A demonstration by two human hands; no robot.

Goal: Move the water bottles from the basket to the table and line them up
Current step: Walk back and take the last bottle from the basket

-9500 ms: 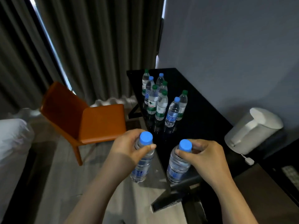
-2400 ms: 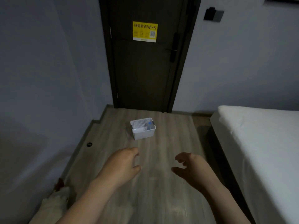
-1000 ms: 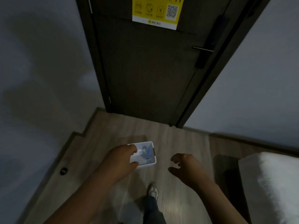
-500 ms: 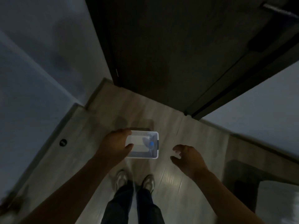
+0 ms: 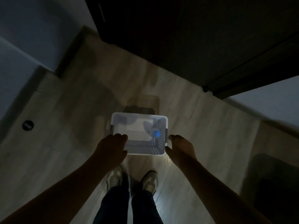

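Fetch step, I reckon: 1 bottle (image 5: 156, 133) lay at 3 o'clock in the basket (image 5: 139, 115). Left hand (image 5: 111, 147) at 7, right hand (image 5: 181, 147) at 4, fingers loose, holding nothing. Next needed a reach in.

Dim rm. Pale wood-look floor (image 5: 64, 143) mid frame; dark door (image 5: 178, 38) upper right; grey-blue wall (image 5: 32, 29) upper left & right edge; small round dark disc (image 5: 28, 125) on floor, left.

Open basket (image 5: 139, 114) mouth, door (image 5: 194, 38) beyond.
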